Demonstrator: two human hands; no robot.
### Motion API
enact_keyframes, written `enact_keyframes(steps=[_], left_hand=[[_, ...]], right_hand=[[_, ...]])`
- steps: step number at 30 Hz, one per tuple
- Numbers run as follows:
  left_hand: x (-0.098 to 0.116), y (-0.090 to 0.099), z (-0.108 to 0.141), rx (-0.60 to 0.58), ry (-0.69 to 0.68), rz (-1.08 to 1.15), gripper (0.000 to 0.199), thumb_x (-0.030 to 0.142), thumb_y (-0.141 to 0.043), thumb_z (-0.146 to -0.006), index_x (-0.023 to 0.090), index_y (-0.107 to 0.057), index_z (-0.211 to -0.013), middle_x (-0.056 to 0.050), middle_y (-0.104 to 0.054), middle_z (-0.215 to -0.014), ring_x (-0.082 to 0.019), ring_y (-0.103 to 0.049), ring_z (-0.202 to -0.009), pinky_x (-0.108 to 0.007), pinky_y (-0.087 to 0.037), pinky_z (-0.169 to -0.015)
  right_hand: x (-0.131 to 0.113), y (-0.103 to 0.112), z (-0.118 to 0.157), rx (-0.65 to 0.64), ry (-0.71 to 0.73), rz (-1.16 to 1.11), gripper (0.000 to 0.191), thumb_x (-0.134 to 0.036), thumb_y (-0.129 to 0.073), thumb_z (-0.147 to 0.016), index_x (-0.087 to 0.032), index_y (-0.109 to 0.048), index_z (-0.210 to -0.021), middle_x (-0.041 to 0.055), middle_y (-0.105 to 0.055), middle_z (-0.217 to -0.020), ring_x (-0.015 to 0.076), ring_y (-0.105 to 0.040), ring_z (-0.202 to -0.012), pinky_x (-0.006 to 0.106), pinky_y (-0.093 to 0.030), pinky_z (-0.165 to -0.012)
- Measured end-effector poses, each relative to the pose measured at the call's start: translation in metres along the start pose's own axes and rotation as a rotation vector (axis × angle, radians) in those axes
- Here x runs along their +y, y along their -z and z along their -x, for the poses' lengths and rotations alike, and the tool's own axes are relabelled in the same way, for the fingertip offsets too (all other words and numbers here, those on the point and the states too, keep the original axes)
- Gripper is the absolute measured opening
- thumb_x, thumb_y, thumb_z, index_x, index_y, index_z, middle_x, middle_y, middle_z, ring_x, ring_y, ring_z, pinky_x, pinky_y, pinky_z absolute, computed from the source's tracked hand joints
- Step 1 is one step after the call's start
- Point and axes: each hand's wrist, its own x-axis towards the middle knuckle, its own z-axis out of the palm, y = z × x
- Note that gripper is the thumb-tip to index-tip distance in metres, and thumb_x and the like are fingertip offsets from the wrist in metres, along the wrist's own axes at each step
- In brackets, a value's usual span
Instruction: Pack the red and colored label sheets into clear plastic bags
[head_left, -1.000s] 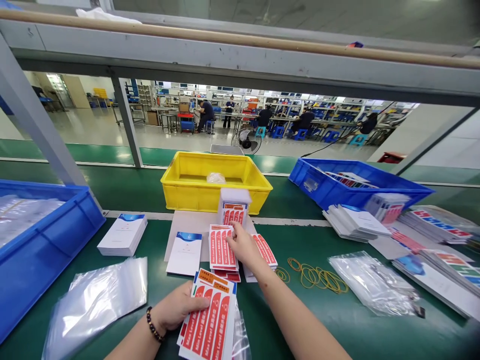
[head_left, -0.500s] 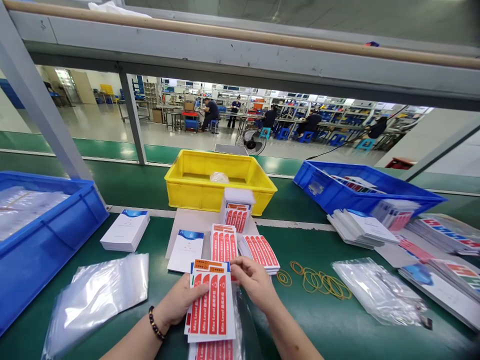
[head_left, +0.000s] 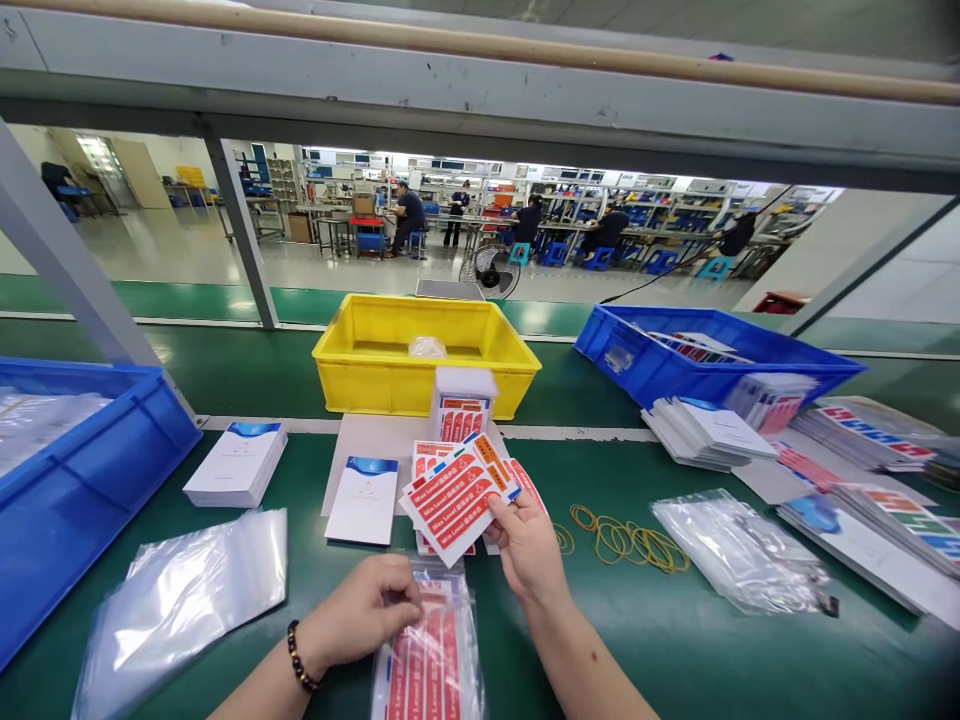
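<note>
Between the thumb and fingers of my right hand (head_left: 529,545) is a small fan of sticker sheets (head_left: 457,500), white with red "Max Level" and "Min Level" strips, tilted over the stacks behind. My left hand (head_left: 367,615) is curled, thumb and fingers at the upper left edge of a clear plastic bag (head_left: 471,650). Inside that bag lie more red-striped sheets (head_left: 424,665). Just beyond my hands are a white booklet with a blue top (head_left: 364,505) and an upright wrapped stack of red sheets (head_left: 463,400), partly covered by the sheets I hold.
A yellow bin (head_left: 420,385) stands behind the stacks, with blue bins (head_left: 82,450) (head_left: 675,375) at both sides. Left are a booklet stack (head_left: 236,465) and flat clear bags (head_left: 195,580). Right are rubber bands (head_left: 634,540), more bags (head_left: 742,550) and printed stacks (head_left: 705,435).
My right hand has taken the sticker sheets from my left and moved them up, turning them aslant. My left hand has let go of them and is at the bag, which is now more exposed.
</note>
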Motion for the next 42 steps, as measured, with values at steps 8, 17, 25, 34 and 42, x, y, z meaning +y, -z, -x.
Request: enact_keyframes(steps=[8,17,25,34,42], left_hand=[[0.0,0.004,0.001,0.203,-0.064,0.07,0.016,0.024,-0.051,-0.08,0.015,-0.062,-0.073,-0.007,-0.052,-0.09,-0.018,-0.051,-0.086,-0.028,-0.038,-0.079],[-0.005,-0.002,-0.001,0.211,-0.066,0.123,0.017,0.026,-0.051,-0.08,0.015,-0.057,-0.068,-0.004,-0.051,-0.081,-0.017,-0.049,-0.078,-0.026,-0.038,-0.073],[-0.01,-0.006,-0.001,0.222,-0.098,0.089,0.016,0.022,-0.047,-0.082,0.015,-0.053,-0.07,-0.004,-0.048,-0.084,-0.016,-0.05,-0.08,-0.026,-0.039,-0.075],[-0.01,-0.009,-0.002,0.426,-0.218,-0.2,0.018,0.016,-0.041,-0.086,0.018,-0.058,-0.081,-0.007,-0.05,-0.111,-0.016,-0.05,-0.102,-0.028,-0.041,-0.086],[-0.022,-0.011,-0.001,0.52,-0.349,-0.632,0.019,0.01,-0.041,-0.084,0.017,-0.057,-0.089,-0.01,-0.057,-0.115,-0.019,-0.055,-0.103,-0.03,-0.047,-0.084]], right_hand=[[0.0,0.0,0.005,-0.149,-0.036,0.148,0.047,-0.039,-0.074,-0.063,-0.016,-0.052,-0.098,0.0071,-0.067,-0.086,0.0219,-0.065,-0.073,0.032,-0.052,-0.062],[0.0,-0.003,0.01,-0.286,-0.076,0.175,0.064,-0.034,-0.071,-0.067,-0.02,-0.035,-0.117,0.0016,-0.066,-0.077,0.0203,-0.064,-0.074,0.033,-0.05,-0.068],[-0.001,-0.002,0.01,-0.308,-0.092,0.251,0.061,-0.039,-0.071,-0.065,-0.018,-0.04,-0.114,0.0029,-0.065,-0.078,0.0168,-0.062,-0.066,0.028,-0.048,-0.059],[0.002,0.005,0.004,-0.171,-0.003,0.35,0.066,-0.042,-0.068,-0.066,-0.015,-0.039,-0.118,-0.0023,-0.057,-0.06,0.0096,-0.048,-0.045,0.02,-0.04,-0.04],[0.004,0.003,0.006,-0.162,0.01,0.319,0.063,-0.043,-0.069,-0.066,-0.016,-0.043,-0.117,0.0003,-0.06,-0.066,0.0099,-0.05,-0.046,0.021,-0.04,-0.041]])
